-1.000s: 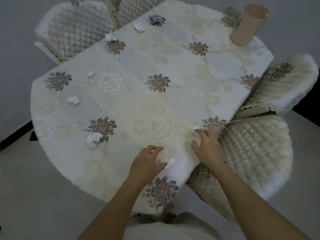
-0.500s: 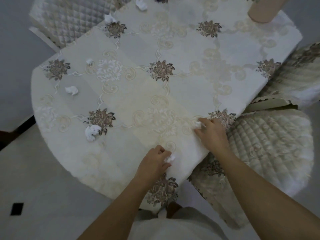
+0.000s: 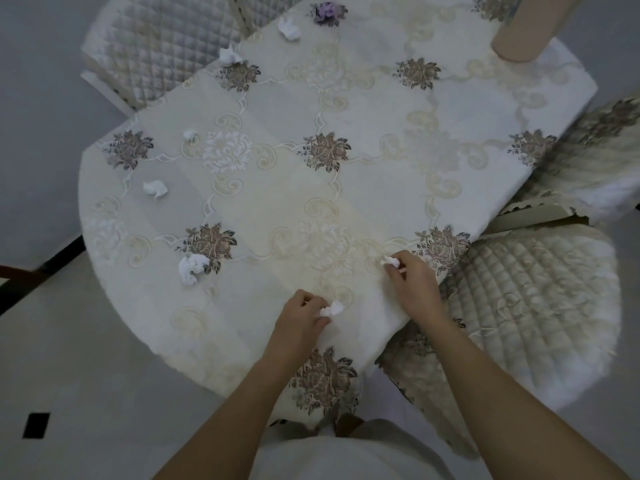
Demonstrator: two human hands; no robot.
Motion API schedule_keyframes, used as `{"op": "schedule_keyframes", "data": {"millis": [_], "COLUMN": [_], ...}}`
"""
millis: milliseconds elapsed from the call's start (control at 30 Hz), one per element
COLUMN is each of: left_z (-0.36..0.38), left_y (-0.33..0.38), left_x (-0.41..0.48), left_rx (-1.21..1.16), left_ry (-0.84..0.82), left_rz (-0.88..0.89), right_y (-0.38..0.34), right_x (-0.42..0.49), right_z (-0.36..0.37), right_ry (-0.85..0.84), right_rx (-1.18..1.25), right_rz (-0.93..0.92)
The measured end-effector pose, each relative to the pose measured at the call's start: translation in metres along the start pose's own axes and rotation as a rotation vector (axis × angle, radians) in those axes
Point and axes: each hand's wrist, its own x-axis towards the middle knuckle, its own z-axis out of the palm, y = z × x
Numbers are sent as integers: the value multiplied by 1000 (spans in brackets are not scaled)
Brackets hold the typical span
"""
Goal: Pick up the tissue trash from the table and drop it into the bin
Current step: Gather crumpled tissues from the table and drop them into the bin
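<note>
Near the front edge of the cloth-covered table (image 3: 381,109), my left hand (image 3: 301,320) is closed on a small crumpled white tissue (image 3: 331,310). My right hand (image 3: 414,284) pinches another white tissue wad (image 3: 390,261) at its fingertips, just left of an embroidered flower. More tissue wads lie on the table: a larger one (image 3: 191,267) at the left front, one (image 3: 156,188) further left, a tiny one (image 3: 189,135), two (image 3: 230,56) (image 3: 289,27) at the far edge, and a purple one (image 3: 327,12). The beige bin (image 3: 530,32) stands at the far right corner, its top cut off.
Quilted chairs surround the table: one (image 3: 533,306) at the right front beside my right arm, another (image 3: 609,147) at the far right, one (image 3: 159,53) at the far left. Pale tiled floor (image 3: 86,358) lies left of me.
Both hands went from resting flat by the tissues to gripping them. The view has tilted down, so the bin's top has left the frame.
</note>
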Motion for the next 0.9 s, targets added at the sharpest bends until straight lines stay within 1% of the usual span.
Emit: {"op": "schedule_keyframes", "data": {"millis": [133,300,433,567,700,800,900], "left_z": [-33,-76,-97,-107,-112,-113,-110], "left_y": [12,37,56,67,78,85,95], "left_x": [7,9,7,5,-1,-6,-13], "left_rx": [-111,-271,-301,-336,-371,-385,-405], "left_ry": [97,231,314,358,348,272,185], "left_rz": [-35,-65,-8,59,141,207,287], "right_y": [-27,-69,-97,-115,-123,-122,-115], "right_x": [-16,-38,-55,-73,-95,-118,-150], "right_z": [-7,-20,-32,-45,-55,-59,-62], "right_ry": [45,120,188,255,371,472,550], "right_rx": [72,113,146,140,155,178,163], "right_rz": [-14,-79,-144,-171,-162,-110,-18]}}
